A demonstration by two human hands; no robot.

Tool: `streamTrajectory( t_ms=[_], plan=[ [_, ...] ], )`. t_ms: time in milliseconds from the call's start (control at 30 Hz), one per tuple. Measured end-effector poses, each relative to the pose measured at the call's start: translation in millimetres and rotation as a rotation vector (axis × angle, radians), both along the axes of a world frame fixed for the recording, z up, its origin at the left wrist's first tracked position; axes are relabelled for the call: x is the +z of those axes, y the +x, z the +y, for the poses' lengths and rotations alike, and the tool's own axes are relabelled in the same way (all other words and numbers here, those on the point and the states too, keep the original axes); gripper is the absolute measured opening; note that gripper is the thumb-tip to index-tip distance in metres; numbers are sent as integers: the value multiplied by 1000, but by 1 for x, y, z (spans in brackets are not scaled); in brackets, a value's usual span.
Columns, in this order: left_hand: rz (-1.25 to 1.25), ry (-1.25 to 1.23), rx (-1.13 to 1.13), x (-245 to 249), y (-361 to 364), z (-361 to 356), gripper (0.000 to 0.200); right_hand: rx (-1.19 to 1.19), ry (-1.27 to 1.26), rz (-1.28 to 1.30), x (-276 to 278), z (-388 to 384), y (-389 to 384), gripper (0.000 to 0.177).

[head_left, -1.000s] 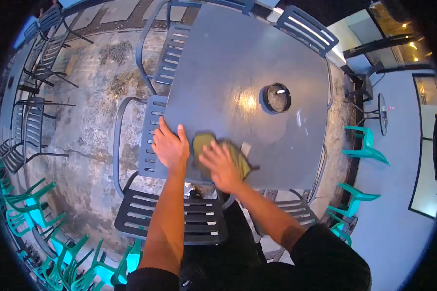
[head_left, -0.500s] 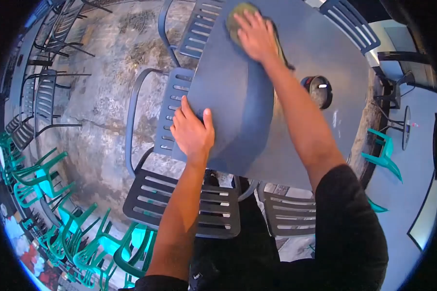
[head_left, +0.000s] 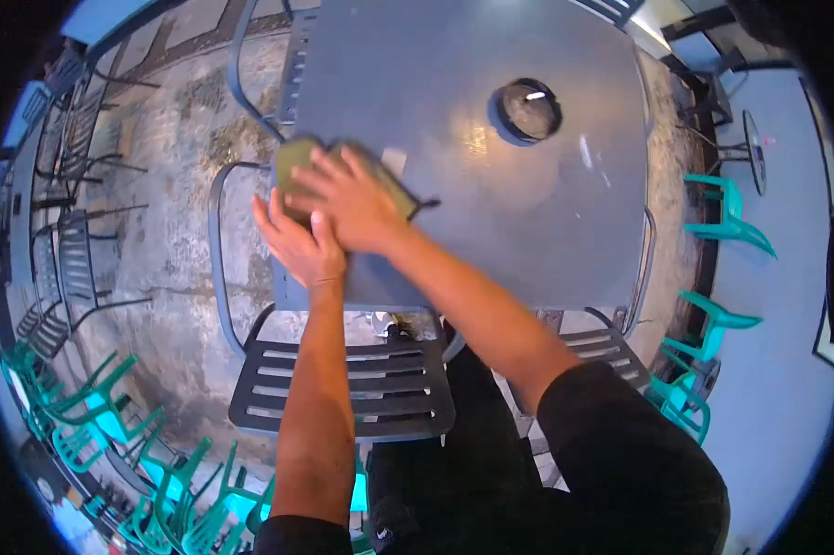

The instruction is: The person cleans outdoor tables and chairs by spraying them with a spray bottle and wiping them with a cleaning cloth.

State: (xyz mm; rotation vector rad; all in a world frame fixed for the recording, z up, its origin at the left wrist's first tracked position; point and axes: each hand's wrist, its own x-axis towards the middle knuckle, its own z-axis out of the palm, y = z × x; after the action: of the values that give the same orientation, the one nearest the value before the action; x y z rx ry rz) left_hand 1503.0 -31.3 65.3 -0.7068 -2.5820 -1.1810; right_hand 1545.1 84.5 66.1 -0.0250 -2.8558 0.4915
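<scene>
My right hand (head_left: 343,196) is spread over a folded olive-green cloth (head_left: 290,159), pressing it onto the grey table (head_left: 500,231) near the left edge. The fingers are slightly blurred, and part of the cloth is hidden beneath them. Close beside it, my left hand (head_left: 296,248) rests at the table's left edge, fingers and thumb apart, nearly touching the cloth and the right hand. A dark round ashtray (head_left: 528,113) with a small white item on its rim stands farther back on the tabletop. A small pale patch (head_left: 394,162) shows next to the cloth.
A dark slatted chair (head_left: 343,388) stands at the near table edge, with another slatted chair (head_left: 597,356) to its right. Metal chairs (head_left: 76,264) line the left side of the worn concrete floor (head_left: 190,231). Green plastic chairs (head_left: 727,217) stand at right and lower left.
My right hand has drawn the cloth from the far side of the table toward me and left, beside my left hand. The view has shifted, so the ashtray appears farther left and higher.
</scene>
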Motion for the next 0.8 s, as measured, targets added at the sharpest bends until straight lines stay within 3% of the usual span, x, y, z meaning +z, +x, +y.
streamTrajectory(
  t_ms=[100, 233, 300, 467, 600, 667, 733, 800],
  plan=[
    [-27, 122, -41, 0, 3, -2, 64, -52, -69, -77, 19, -19, 72, 46],
    [55, 26, -99, 4, 7, -1, 55, -195, -35, -146, 33, 8, 191, 50],
    [30, -13, -141, 7, 9, -1, 53, -357, 7, -276, 39, 48, 247, 52],
    [24, -65, -167, 2, 9, 1, 49, -890, 186, -166, 5, 160, 369, 56],
    [41, -86, -142, 3, 7, 3, 50, -1346, 167, -261, -14, 205, 351, 57],
    [29, -84, -126, 3, 7, 3, 51, -1517, 199, -344, -18, 198, 304, 59],
    [24, -96, -124, 2, 6, 3, 50, -1349, 282, -402, -8, 160, 259, 63],
    [28, -76, -138, -1, 4, 3, 50, -1214, 184, -380, 5, 109, 209, 65]
  ],
)
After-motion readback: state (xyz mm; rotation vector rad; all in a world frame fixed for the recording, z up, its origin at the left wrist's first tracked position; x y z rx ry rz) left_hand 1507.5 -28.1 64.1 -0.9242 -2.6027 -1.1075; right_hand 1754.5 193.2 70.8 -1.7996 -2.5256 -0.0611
